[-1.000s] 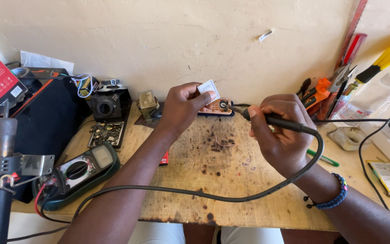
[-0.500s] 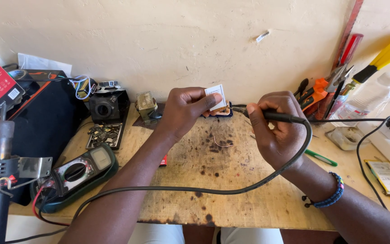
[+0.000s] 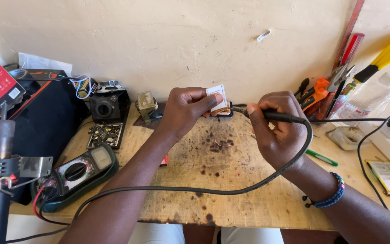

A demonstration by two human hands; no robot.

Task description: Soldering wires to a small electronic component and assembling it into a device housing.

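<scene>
Fingers of your left hand pinch the small white part upright above the counter, so your right hand, gripping the soldering iron, meets it.

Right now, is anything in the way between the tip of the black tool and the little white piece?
Nothing visible is. The left hand pinches the little white piece up off the bench, and the right hand holds the black tool pointing at it from the side. Only a small open gap lies between them.
</scene>
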